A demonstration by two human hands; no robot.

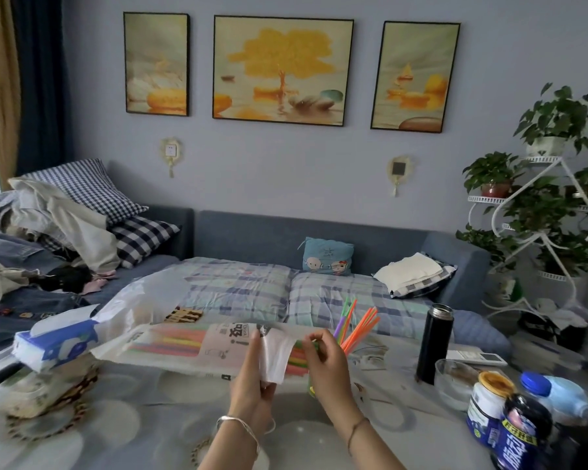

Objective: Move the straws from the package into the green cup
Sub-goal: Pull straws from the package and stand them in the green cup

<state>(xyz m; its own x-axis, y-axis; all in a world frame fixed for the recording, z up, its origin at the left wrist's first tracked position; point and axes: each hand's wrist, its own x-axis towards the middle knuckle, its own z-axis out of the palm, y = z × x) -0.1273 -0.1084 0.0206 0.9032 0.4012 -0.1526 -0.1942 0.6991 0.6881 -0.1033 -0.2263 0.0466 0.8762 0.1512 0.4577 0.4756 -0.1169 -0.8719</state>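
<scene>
Two bare hands work over a patterned table [150, 418]. The left hand [252, 371] grips the white open end of a clear plastic package [218, 340], fingers curled round the flap, while the right hand [326, 361] pinches the ends of the straws [170, 342] at the package's mouth. The package is held flat above the table and stretches away to the left, with the bright straws lying lengthwise inside. Just behind the right hand, a bunch of upright straws [357, 322] in orange, green and purple fans upward. The green cup [311, 390] is almost wholly hidden by that hand, with only a sliver showing below the wrist. A tissue box [58, 340] sits at the left, a black flask [433, 344] stands to the right, and bottles [523, 429] crowd the near right corner beside a glass bowl [455, 381]
</scene>
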